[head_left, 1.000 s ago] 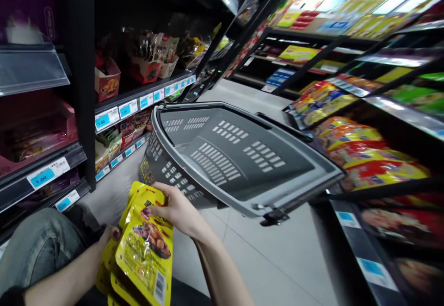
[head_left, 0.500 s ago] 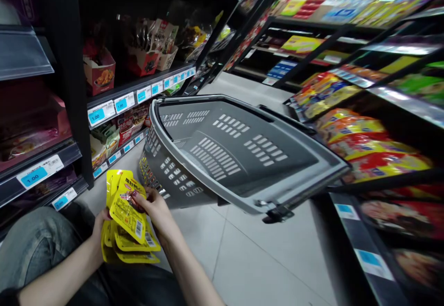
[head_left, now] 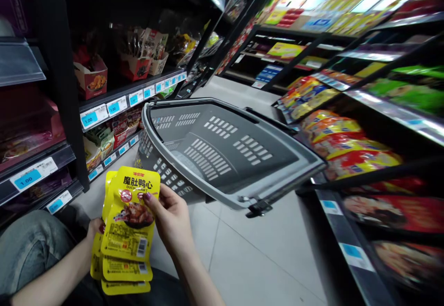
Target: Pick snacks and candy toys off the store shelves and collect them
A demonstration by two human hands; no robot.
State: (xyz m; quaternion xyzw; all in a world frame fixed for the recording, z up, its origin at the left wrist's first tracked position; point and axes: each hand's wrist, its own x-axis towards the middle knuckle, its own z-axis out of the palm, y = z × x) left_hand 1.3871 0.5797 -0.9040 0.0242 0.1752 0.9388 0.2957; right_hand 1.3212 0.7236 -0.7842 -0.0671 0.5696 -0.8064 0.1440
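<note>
Several yellow snack packets (head_left: 133, 236) labelled "DUCK HEART" are fanned in an overlapping stack in front of my knees. My left hand (head_left: 93, 234) is closed on the stack's left edge; its fingers are partly hidden behind the packets. With the thumb on the front of the topmost packet, my right hand (head_left: 173, 218) pinches it at its right side. The printed front faces me and shows a picture of dark meat pieces. Just beyond the packets stands a grey shopping basket (head_left: 291, 171) with slotted walls, which neither hand touches.
On the left, a dark shelf (head_left: 43, 162) carries price labels and snack boxes (head_left: 92, 79). Along the right runs another shelf with colourful bagged goods (head_left: 360, 153). Pale floor tiles (head_left: 249, 255) lie between. My bent knee (head_left: 31, 246) is at the lower left.
The packets have come closer and turned more upright, so the top one's front shows fully. My right hand has moved slightly right. The view has shifted a little, moving the basket leftward.
</note>
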